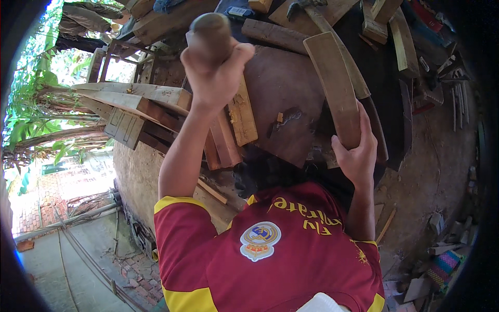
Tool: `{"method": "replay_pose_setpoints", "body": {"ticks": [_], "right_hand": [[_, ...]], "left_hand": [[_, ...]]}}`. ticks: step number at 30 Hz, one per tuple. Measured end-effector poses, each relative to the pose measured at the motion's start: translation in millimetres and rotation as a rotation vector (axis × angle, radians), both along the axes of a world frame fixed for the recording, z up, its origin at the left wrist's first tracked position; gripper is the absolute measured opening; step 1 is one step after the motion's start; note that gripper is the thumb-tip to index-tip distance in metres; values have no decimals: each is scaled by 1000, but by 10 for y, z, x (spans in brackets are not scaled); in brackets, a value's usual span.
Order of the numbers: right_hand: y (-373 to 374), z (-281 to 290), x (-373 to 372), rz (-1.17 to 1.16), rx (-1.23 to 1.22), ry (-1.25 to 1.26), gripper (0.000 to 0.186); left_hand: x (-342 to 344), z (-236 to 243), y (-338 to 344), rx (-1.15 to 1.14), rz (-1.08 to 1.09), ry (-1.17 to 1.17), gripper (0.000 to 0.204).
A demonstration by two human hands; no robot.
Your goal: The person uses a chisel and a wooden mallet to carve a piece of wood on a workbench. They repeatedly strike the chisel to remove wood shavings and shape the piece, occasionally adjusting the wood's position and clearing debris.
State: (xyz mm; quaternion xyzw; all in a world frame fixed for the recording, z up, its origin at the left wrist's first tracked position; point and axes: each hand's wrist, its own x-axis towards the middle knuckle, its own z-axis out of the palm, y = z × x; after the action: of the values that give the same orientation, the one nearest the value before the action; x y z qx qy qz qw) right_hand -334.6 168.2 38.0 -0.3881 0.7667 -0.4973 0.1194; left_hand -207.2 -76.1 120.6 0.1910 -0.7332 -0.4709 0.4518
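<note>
My left hand (pixel 212 83) is raised at the top middle, closed round a blurred, short wooden piece (pixel 212 32) with a rounded end, perhaps a tool; its exact shape cannot be made out. At the right, my right hand (pixel 356 148) grips the lower end of a slightly curved wooden board (pixel 328 78), fingers along its side and thumb on the near face. Beneath and between my hands lies a dark brown work surface (pixel 280 83) with a small wood chip (pixel 279 117) on it. Behind the board lies a long pale wooden piece (pixel 348 67), with a hammer head (pixel 296 8) above.
Stacked beams (pixel 135 104) jut out at the left, and upright-lying planks (pixel 239 119) sit beside my left forearm. More offcuts (pixel 403 41) crowd the top and right. A dirt floor (pixel 416 166) shows at the right; bricks and plants lie outside at the left.
</note>
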Motion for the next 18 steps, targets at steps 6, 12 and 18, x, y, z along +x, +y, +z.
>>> {"method": "replay_pose_setpoints", "body": {"ticks": [6, 12, 18], "right_hand": [[61, 77, -177, -99, -55, 134, 74], [127, 472, -534, -328, -220, 413, 73], [111, 759, -534, -305, -340, 293, 75]], "left_hand": [[-214, -14, 117, -156, 11, -143, 17], [-309, -38, 103, -193, -2, -216, 20], [-309, 13, 8, -84, -54, -261, 22]]}}
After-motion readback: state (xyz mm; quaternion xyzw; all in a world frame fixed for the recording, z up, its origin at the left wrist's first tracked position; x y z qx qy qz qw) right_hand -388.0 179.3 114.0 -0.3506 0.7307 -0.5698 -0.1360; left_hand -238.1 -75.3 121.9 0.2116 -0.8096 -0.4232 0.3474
